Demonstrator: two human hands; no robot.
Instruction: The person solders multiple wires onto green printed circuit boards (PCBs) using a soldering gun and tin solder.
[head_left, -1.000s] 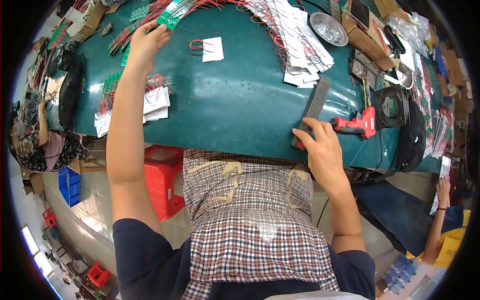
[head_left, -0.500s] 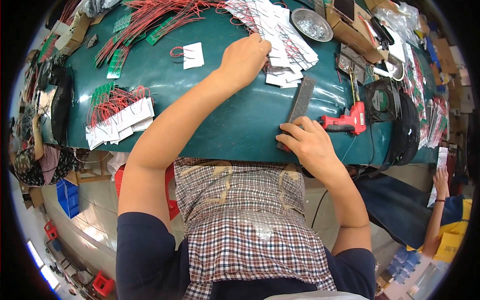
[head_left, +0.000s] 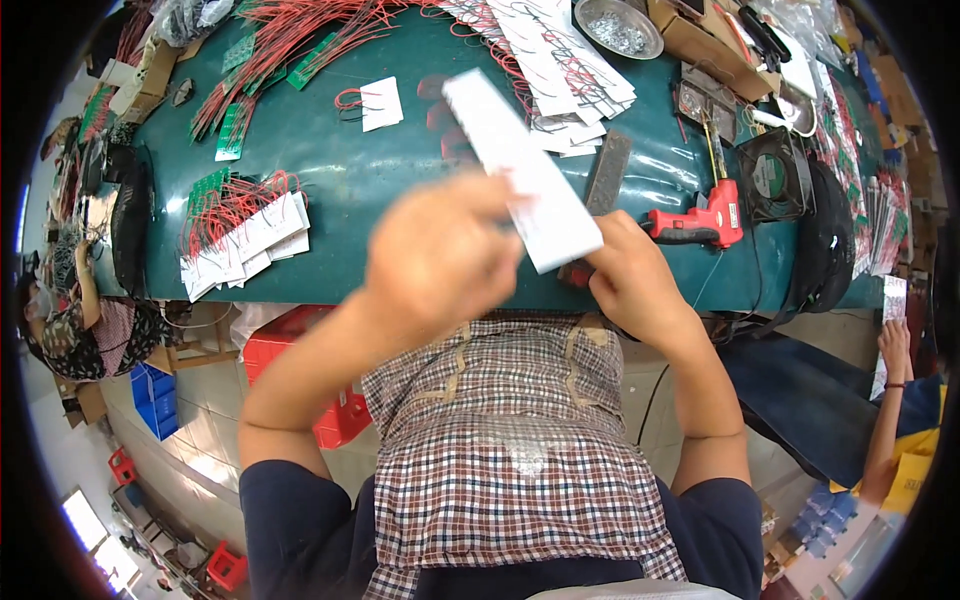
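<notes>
My left hand point(head_left: 440, 262), smeared by motion, grips a long white strip point(head_left: 535, 175) by its left edge, above the near part of the table. Reddish wire shows blurred at the fingers and by the strip's far end. My right hand point(head_left: 638, 285) has its bent fingers at the strip's near end, partly hidden behind it. Just beyond that hand, a dark flat bar point(head_left: 608, 172) lies on the table. At the far side is a pile of white strips point(head_left: 550, 70) with red and black wires.
A red glue gun point(head_left: 715, 215) and a small black fan point(head_left: 770, 175) sit to the right. On the left lie wired white strips point(head_left: 250, 240) and a small white piece point(head_left: 381, 104). Green boards point(head_left: 232, 130) with red wires and a metal dish point(head_left: 620, 28) are farther back.
My left hand has come back from the far pile toward me with a white strip. My right hand has shifted from the dark bar to the strip's near end, fingers now more bent.
</notes>
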